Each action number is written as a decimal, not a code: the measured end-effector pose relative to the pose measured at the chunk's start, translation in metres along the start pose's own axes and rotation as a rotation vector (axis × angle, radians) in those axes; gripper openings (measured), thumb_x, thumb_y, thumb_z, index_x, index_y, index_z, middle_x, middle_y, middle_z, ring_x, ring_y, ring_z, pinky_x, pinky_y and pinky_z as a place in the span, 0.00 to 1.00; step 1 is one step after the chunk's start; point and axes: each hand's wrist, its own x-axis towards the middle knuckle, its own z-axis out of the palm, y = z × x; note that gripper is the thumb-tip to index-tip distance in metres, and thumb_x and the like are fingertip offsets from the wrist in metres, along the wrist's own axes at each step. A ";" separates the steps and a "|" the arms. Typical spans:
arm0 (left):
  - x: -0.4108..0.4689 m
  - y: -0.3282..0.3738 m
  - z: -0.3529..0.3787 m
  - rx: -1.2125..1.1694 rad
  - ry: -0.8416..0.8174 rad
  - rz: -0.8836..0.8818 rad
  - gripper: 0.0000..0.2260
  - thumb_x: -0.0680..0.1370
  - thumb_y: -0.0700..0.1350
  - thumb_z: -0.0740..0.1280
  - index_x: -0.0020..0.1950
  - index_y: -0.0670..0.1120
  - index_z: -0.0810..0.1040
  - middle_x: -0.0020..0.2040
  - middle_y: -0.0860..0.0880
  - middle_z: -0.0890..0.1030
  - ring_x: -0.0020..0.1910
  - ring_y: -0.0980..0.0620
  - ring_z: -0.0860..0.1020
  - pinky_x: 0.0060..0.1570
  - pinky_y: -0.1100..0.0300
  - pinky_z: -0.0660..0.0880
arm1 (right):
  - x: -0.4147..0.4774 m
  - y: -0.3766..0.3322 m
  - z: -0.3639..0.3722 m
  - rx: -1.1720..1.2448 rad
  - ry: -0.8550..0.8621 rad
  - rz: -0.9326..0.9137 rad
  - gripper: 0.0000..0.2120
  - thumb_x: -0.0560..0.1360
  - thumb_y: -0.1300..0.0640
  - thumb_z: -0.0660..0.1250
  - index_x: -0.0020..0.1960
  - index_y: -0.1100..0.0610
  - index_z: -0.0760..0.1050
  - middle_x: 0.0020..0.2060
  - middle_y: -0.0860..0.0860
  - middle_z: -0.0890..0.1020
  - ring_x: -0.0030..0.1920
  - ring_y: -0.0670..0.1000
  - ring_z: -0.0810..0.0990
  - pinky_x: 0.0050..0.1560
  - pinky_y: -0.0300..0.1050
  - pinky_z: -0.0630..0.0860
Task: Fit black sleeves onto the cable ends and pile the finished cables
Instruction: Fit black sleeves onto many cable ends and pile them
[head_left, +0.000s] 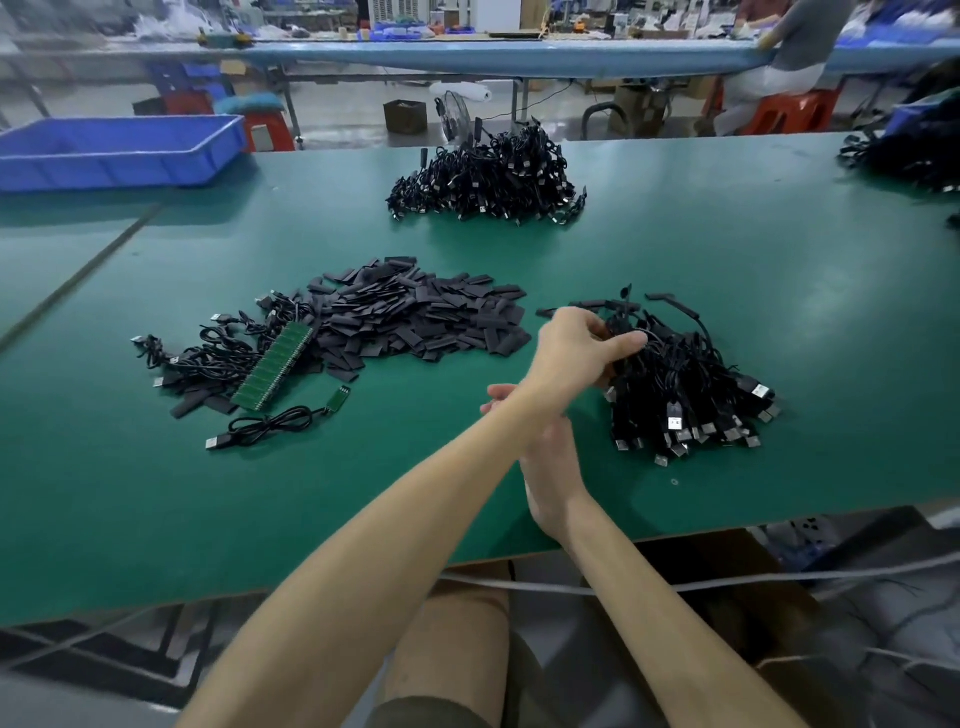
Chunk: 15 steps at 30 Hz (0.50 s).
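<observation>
One light, floppy cable (617, 326) pinched by L hand (587, 345) atop finished pile (691, 400), best held at stiff plug end; R hand (550, 467) near pile, fingers loose, empty.

Soft, even overhead light is filling the scene brightly. Pale glare is sheening across the green table (779, 270) at the far right, and a faint shadow is lying under the blue tray (119, 156) at the far left. Motion blur is smearing the right hand (550, 467) and slightly softening the left hand (582, 348) gripping a cable (617, 327). The wide lens is bowing the edges. The far background is sitting out of focus.
</observation>
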 end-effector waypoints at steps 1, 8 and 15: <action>0.003 -0.003 0.011 0.026 -0.017 -0.014 0.17 0.76 0.51 0.76 0.46 0.36 0.81 0.35 0.45 0.85 0.29 0.53 0.83 0.37 0.60 0.81 | 0.000 0.001 -0.001 0.091 -0.015 0.011 0.09 0.84 0.64 0.63 0.63 0.59 0.78 0.49 0.51 0.85 0.46 0.45 0.83 0.47 0.39 0.79; 0.010 -0.007 0.040 0.211 -0.026 -0.037 0.17 0.77 0.52 0.75 0.40 0.42 0.74 0.35 0.44 0.84 0.32 0.45 0.83 0.38 0.52 0.82 | 0.007 0.001 -0.003 0.264 0.021 0.122 0.07 0.85 0.65 0.62 0.59 0.59 0.78 0.44 0.51 0.83 0.37 0.44 0.80 0.39 0.36 0.78; 0.004 -0.009 0.023 0.156 -0.009 -0.031 0.18 0.78 0.57 0.72 0.45 0.41 0.78 0.39 0.40 0.83 0.34 0.46 0.78 0.47 0.51 0.80 | 0.006 0.002 -0.004 0.237 -0.035 0.093 0.07 0.85 0.64 0.63 0.59 0.59 0.79 0.42 0.49 0.85 0.39 0.43 0.82 0.40 0.36 0.78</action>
